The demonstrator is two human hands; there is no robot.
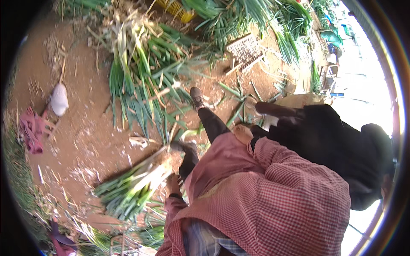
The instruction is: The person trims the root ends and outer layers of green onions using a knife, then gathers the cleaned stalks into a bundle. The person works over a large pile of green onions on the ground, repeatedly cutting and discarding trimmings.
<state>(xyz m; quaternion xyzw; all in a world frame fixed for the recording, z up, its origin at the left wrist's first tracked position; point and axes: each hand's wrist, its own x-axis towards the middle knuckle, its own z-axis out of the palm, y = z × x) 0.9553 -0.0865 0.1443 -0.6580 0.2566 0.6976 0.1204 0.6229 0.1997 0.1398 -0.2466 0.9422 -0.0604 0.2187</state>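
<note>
My left hand is low beside my shin, at the root end of a bunch of leeks or large green onions lying on the dirt floor; whether its fingers grip the bunch cannot be made out. Near my other knee rests my right hand, its fingers curled against the pink apron; whether it holds anything is hidden. A larger heap of long green stalks, with pale dry roots at its top, lies in front of my shoes.
A person in dark clothes is close on the right. Beyond stand a small wooden stool and a yellow plastic crate among more green bunches. A white sack-like bundle and red cloth lie left.
</note>
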